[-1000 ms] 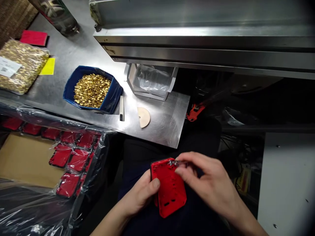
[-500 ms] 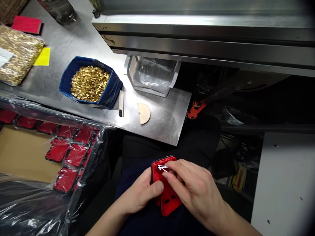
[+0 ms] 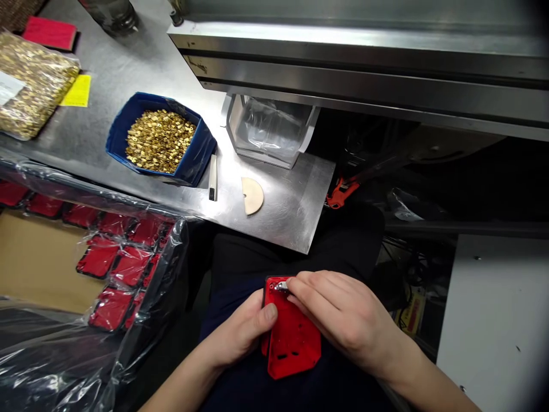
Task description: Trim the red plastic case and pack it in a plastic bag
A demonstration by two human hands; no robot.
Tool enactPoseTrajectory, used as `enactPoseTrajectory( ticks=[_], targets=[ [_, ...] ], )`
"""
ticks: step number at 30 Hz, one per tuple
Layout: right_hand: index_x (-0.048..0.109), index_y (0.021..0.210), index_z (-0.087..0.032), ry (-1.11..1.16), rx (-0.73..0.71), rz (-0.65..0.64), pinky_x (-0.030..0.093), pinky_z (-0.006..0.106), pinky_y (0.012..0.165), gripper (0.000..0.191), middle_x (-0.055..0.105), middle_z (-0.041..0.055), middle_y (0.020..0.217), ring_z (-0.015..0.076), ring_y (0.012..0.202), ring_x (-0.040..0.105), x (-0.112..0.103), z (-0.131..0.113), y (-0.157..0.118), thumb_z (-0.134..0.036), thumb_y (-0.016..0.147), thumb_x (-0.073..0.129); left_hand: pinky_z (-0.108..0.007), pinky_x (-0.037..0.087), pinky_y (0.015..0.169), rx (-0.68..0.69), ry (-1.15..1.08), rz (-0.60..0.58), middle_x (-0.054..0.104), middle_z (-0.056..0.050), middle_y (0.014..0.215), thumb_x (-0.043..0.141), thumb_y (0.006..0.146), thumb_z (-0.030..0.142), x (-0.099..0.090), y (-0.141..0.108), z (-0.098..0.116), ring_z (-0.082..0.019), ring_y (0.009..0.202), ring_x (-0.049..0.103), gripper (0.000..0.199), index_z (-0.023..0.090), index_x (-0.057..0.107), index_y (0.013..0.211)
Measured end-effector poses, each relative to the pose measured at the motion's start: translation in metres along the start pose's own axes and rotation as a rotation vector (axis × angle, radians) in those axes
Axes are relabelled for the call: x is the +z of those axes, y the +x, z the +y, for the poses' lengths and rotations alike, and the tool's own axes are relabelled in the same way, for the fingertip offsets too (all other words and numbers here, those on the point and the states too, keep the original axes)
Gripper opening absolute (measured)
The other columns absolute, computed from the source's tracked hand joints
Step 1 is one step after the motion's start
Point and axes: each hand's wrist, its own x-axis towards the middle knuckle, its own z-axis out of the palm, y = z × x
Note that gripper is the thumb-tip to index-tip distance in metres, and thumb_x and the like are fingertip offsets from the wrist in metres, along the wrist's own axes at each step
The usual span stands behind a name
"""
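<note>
**Right grip [image 3: 343, 312] covers most of a metal part [image 3: 282, 285]**

The part's full shape cannot be told. The red case's [image 3: 295, 337] upper right edge is hidden too. Most fingers of the left grip [image 3: 244, 332] are out of sight behind that case. The view's left edge crops the bag of gold-coloured pieces [image 3: 40, 86], its top edge the transparent container [image 3: 114, 16].

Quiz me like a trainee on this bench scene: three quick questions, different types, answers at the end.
1. True or false: the left hand holds the red case while the right hand has its fingers on a silvery part.
2. Which bin holds loose gold-coloured pieces? A) grey B) blue
3. Fill in: the note beside the clear bag is ____.

Key: 1. True. 2. B. 3. Yellow.
</note>
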Motion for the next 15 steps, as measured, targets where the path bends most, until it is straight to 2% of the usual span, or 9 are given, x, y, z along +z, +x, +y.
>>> enactPoseTrajectory(
  ticks=[6, 11, 13, 15],
  targets=[
    [0.064, 0.123, -0.006, 0.004, -0.014, -0.018, 0.061, 0.036, 0.082, 0.026, 0.076, 0.0109, 0.103, 0.0218, 0.090, 0.071, 0.000, 0.003, 0.001, -0.009, 0.098, 0.063, -0.050, 0.045, 0.108, -0.005, 0.012, -0.019, 0.064, -0.016, 0.135, 0.062, 0.094, 0.059, 0.000, 0.001, 0.000, -0.035, 0.122, 0.063, 0.071, 0.021, 0.043, 0.150],
    [0.064, 0.121, -0.003, -0.050, -0.087, 0.020, 0.061, 0.038, 0.080, 0.024, 0.076, 0.0135, 0.100, 0.0242, 0.089, 0.072, 0.001, 0.004, 0.003, -0.007, 0.097, 0.061, -0.046, 0.047, 0.103, -0.016, 0.033, -0.012, 0.064, -0.015, 0.135, 0.063, 0.092, 0.062, -0.002, 0.001, 0.000, -0.033, 0.120, 0.063, 0.070, 0.020, 0.047, 0.146],
    [0.063, 0.120, -0.002, -0.022, -0.131, 0.051, 0.060, 0.036, 0.078, 0.025, 0.076, 0.0140, 0.098, 0.0239, 0.089, 0.072, 0.002, 0.007, 0.002, -0.006, 0.096, 0.061, -0.044, 0.049, 0.099, -0.027, 0.024, -0.005, 0.065, -0.015, 0.132, 0.062, 0.092, 0.063, -0.003, 0.001, 0.000, -0.032, 0.115, 0.065, 0.069, 0.020, 0.049, 0.144],
    [0.064, 0.121, -0.005, 0.051, -0.090, 0.149, 0.059, 0.033, 0.080, 0.026, 0.077, 0.0120, 0.100, 0.0214, 0.091, 0.072, 0.005, 0.014, 0.001, -0.007, 0.095, 0.065, -0.040, 0.050, 0.094, -0.046, 0.024, 0.000, 0.068, -0.014, 0.128, 0.064, 0.091, 0.063, -0.004, 0.001, 0.000, -0.029, 0.109, 0.067, 0.067, 0.019, 0.053, 0.141]
  ],
)
